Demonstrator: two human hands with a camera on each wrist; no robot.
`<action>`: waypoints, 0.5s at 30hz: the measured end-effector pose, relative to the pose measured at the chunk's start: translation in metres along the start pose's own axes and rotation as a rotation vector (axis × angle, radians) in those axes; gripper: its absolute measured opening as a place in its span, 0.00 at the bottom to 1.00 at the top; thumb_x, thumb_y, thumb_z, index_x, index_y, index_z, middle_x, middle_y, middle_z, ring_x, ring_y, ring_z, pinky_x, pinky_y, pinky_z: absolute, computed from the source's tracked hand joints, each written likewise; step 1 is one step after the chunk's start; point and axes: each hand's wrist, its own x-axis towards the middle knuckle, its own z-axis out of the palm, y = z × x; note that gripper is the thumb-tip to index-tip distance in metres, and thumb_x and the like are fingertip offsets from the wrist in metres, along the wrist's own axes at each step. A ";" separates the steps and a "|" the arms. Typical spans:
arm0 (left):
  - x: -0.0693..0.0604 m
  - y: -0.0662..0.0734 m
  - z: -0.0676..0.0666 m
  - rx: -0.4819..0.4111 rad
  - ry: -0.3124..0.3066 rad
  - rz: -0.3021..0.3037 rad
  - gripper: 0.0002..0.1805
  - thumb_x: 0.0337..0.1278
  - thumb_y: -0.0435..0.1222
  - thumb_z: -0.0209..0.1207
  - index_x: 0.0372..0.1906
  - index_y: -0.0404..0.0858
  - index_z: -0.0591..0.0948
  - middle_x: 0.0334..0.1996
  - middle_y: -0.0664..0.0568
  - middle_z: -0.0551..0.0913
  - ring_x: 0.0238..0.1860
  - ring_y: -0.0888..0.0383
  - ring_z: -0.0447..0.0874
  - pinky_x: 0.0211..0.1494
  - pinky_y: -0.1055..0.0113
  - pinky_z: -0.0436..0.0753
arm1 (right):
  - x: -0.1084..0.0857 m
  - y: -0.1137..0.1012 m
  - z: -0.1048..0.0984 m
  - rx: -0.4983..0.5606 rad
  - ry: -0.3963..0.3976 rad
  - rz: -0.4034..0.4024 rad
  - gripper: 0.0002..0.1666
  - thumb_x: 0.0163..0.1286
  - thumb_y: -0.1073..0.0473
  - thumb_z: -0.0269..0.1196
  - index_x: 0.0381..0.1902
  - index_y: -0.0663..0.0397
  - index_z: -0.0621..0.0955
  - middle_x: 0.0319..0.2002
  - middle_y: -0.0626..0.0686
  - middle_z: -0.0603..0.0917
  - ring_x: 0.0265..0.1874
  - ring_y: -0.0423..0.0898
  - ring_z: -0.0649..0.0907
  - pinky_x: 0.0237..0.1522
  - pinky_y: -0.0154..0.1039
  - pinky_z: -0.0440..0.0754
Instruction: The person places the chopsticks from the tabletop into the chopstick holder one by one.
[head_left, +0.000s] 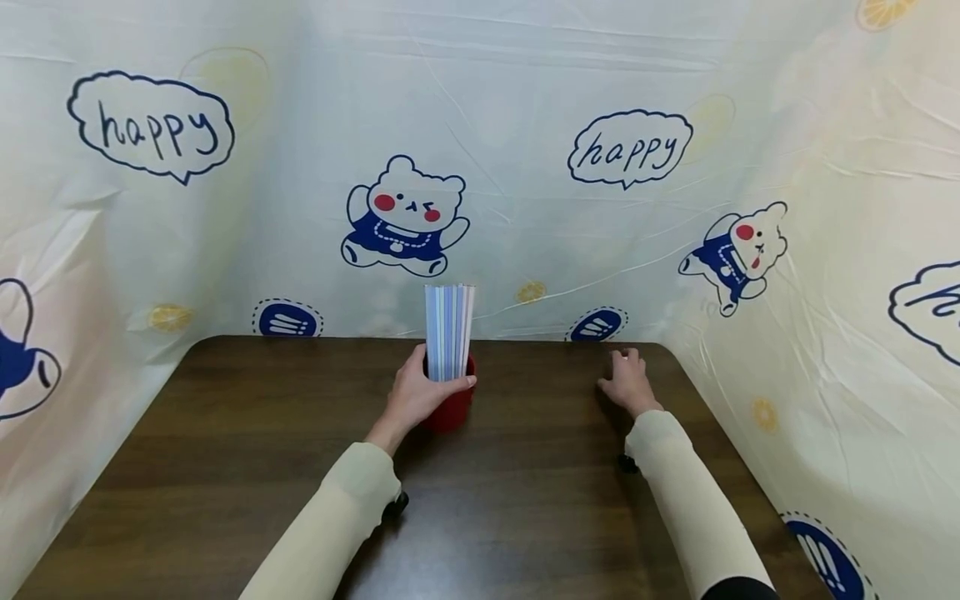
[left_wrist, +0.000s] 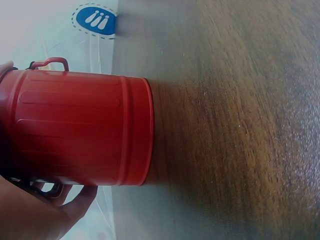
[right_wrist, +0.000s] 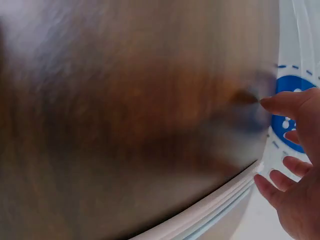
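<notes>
Around the red metal can [left_wrist: 80, 125], my left hand [head_left: 420, 392] has its thumb in front and its fingers on the far side. The can stands upright on the table and has a small loop handle on each side. Out of its top rises an upright bundle of long, thin blue, lilac and white sticks [head_left: 447, 333]; their exact kind is unclear. At the table's back right, my right hand [head_left: 630, 383] reaches low with its fingers spread apart. Beside those fingers, pale white and light-blue bands [right_wrist: 215, 202] run along the dark surface; what they are I cannot tell.
A dark wood-grain table [head_left: 525, 500] with rounded back corners lies beneath both hands. Pale printed curtains [head_left: 525, 208] hang close behind and along its sides. A black band [head_left: 738, 588] circles the right sleeve.
</notes>
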 end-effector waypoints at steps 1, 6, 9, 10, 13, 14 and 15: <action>0.000 0.000 0.000 0.001 0.002 0.001 0.49 0.48 0.57 0.75 0.73 0.52 0.63 0.69 0.51 0.73 0.66 0.45 0.74 0.67 0.35 0.73 | 0.000 0.002 0.000 0.008 -0.001 0.008 0.39 0.71 0.60 0.64 0.72 0.73 0.64 0.71 0.77 0.54 0.69 0.76 0.58 0.64 0.69 0.70; -0.001 0.001 -0.001 0.012 0.006 0.000 0.49 0.49 0.57 0.75 0.73 0.52 0.63 0.69 0.51 0.72 0.66 0.45 0.74 0.67 0.35 0.73 | -0.004 0.005 -0.001 0.092 0.009 0.050 0.37 0.72 0.63 0.62 0.73 0.71 0.64 0.71 0.76 0.54 0.69 0.75 0.58 0.63 0.69 0.70; -0.001 0.002 -0.002 0.017 0.004 -0.002 0.50 0.49 0.57 0.74 0.74 0.51 0.62 0.70 0.50 0.72 0.66 0.45 0.74 0.68 0.35 0.72 | -0.004 0.004 -0.002 0.137 0.020 0.068 0.38 0.71 0.64 0.63 0.73 0.71 0.63 0.71 0.76 0.54 0.68 0.75 0.60 0.62 0.68 0.71; -0.001 0.002 -0.002 0.018 0.003 -0.004 0.50 0.48 0.58 0.75 0.74 0.52 0.62 0.70 0.50 0.72 0.67 0.45 0.74 0.68 0.35 0.72 | -0.004 0.004 -0.002 0.151 0.023 0.075 0.38 0.71 0.64 0.63 0.74 0.71 0.62 0.71 0.76 0.54 0.68 0.74 0.62 0.61 0.67 0.73; 0.000 0.001 -0.002 0.020 0.000 -0.010 0.53 0.44 0.62 0.75 0.74 0.52 0.62 0.70 0.51 0.72 0.67 0.46 0.74 0.68 0.36 0.72 | -0.002 0.006 0.000 0.170 0.024 0.091 0.42 0.70 0.63 0.64 0.75 0.74 0.59 0.68 0.78 0.58 0.62 0.73 0.68 0.59 0.64 0.75; 0.000 0.001 -0.002 0.019 -0.003 -0.011 0.54 0.43 0.63 0.74 0.74 0.52 0.62 0.70 0.51 0.72 0.67 0.46 0.74 0.68 0.36 0.72 | -0.002 0.007 0.000 0.179 0.023 0.097 0.44 0.69 0.63 0.65 0.75 0.75 0.59 0.67 0.79 0.60 0.61 0.72 0.70 0.58 0.64 0.76; 0.000 0.001 -0.002 0.019 -0.003 -0.014 0.55 0.41 0.65 0.74 0.74 0.53 0.62 0.70 0.52 0.72 0.67 0.46 0.74 0.68 0.36 0.72 | -0.001 0.007 0.001 0.185 0.021 0.102 0.44 0.69 0.62 0.65 0.74 0.77 0.58 0.65 0.80 0.62 0.59 0.72 0.72 0.57 0.63 0.77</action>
